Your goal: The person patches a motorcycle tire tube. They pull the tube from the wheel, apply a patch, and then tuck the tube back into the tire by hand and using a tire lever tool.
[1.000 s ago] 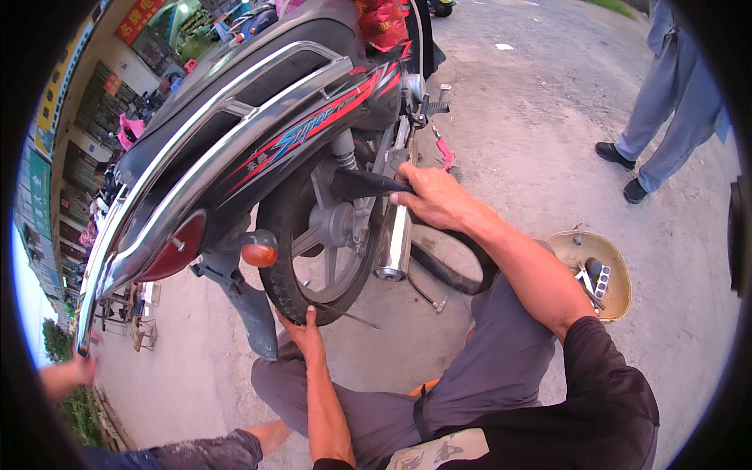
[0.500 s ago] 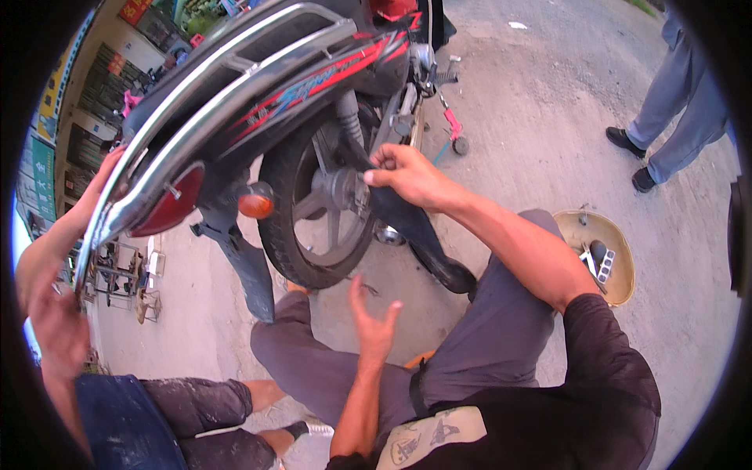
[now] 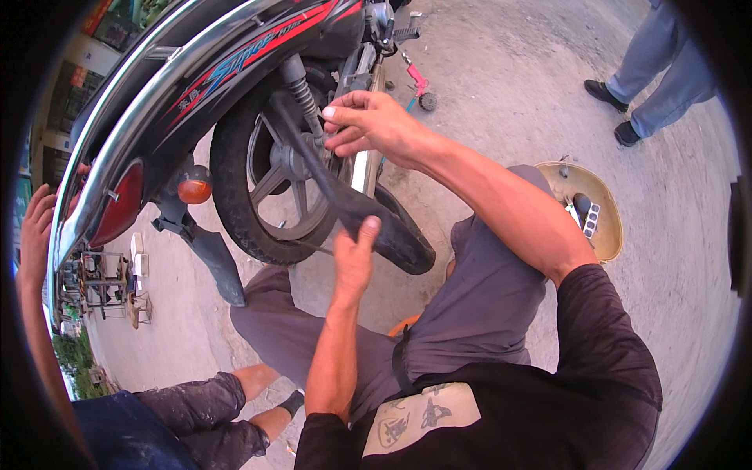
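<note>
A motorcycle's rear wheel (image 3: 270, 184) faces me, its spokes and tyre bare on this side. In front of it slants a long black chain guard (image 3: 384, 231), wide at its lower end and narrow toward the shock absorber (image 3: 299, 88). My left hand (image 3: 352, 258) grips the guard's middle, thumb on the near side and fingers hidden behind. A thin rod (image 3: 313, 247) shows beside that hand; whether I hold it too is unclear. Above, my right hand (image 3: 376, 129) hovers beside the shock absorber, its fingers half curled and apart, with nothing visible in them.
At left another person's hand (image 3: 37, 223) is by the chrome rail (image 3: 129, 129). An orange turn signal (image 3: 194, 188) and mudguard (image 3: 205, 258) jut out. A tan basin (image 3: 612, 223) with tools stands at right. Another person's legs (image 3: 654, 66) stand beyond.
My left hand has gone from empty and spread to gripping the chain guard. My right hand has let go of the guard and risen. The motorcycle appears farther left and higher in view.
</note>
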Demonstrator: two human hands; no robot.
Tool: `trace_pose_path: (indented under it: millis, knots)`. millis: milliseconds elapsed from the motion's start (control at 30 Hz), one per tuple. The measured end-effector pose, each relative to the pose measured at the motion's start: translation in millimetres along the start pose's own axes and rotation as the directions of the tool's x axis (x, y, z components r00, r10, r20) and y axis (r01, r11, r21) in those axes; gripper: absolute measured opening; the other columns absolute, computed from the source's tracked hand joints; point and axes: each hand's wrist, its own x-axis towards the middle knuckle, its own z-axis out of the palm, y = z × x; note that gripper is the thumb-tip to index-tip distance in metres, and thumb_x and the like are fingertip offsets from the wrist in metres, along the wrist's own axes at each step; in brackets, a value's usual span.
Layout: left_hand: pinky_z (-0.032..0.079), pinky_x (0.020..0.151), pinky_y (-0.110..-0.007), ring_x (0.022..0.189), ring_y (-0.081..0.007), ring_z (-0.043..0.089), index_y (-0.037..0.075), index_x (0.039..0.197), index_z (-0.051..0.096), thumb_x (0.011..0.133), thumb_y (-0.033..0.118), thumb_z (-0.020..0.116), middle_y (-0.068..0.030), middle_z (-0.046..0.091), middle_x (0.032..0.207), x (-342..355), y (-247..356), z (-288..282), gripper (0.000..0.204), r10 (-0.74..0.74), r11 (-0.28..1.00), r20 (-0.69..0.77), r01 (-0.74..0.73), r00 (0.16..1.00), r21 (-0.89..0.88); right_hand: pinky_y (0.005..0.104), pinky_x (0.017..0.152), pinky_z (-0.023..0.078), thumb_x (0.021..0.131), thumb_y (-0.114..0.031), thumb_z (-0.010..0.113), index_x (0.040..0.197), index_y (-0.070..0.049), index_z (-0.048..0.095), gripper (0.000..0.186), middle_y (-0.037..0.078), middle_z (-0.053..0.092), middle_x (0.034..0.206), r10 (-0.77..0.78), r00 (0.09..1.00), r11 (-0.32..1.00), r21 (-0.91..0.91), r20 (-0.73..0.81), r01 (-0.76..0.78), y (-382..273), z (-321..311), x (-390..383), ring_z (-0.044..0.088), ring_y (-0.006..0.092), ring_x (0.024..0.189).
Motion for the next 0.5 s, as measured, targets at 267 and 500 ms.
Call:
trace_pose_path:
  millis: [267, 500]
  knots:
    - [0.049, 0.087, -0.031, 0.096, -0.0156, 0.061, -0.004, 0.112, 0.062, 0.096, 0.028, 0.065, -0.0071, 0.065, 0.104, 16, 25, 0, 0.036, 0.122, 0.987, -0.035, -0.118, 0.992, 0.11, 0.0366, 0.084, 0.056, 0.095, -0.045, 0.062, 0.131, 0.005, 0.049, 0.063, 0.017, 0.061, 0.117, 0.16, 0.986, 0.979, -0.131, 0.041, -0.153, 4, -21, -13, 0.066, 0.0249, 0.098]
    - [0.048, 0.086, -0.031, 0.091, -0.014, 0.059, 0.0, 0.11, 0.061, 0.084, 0.041, 0.079, -0.0034, 0.064, 0.097, 9, 20, 18, 0.051, 0.041, 0.997, 0.158, -0.05, 0.987, 0.057, 0.0374, 0.092, 0.047, 0.093, -0.058, 0.057, 0.136, -0.001, 0.05, 0.071, 0.013, 0.061, 0.123, 0.249, 0.945, 0.959, -0.188, 0.211, -0.211, 9, -30, -20, 0.061, 0.0193, 0.105]
